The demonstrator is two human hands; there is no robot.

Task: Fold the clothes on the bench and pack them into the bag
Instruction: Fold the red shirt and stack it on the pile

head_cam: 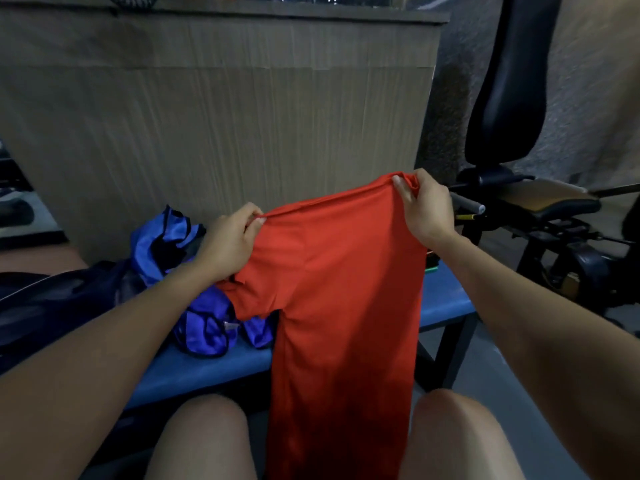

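Nearest the camera, the person's bare knees (194, 441) frame the lower edge, and the bottom of the red shirt (343, 306) drops between them, its hem cut off by the frame. Both forearms reach forward. The left hand (230, 240) has its grip pinched on the shirt's upper edge, thumb and fingertips pressed onto a fold of cloth; the right hand (424, 209), held higher, pinches the bunched far corner the same way. The shirt hangs stretched between them in the air, above the desk, one short sleeve drooping at its left side.

Behind the shirt, the blue desk (194, 372) runs left to right, much of it hidden by the cloth and arms. A crumpled blue garment (194, 320) with dark trim lies on it, partly covered by the left wrist. Left of that sits a dark blue mass (52, 299), possibly the bag, too dim to make out. Beyond stands a wood-grain panel (221, 126), and at the right a black padded exercise machine (519, 133), cut off at the edge.
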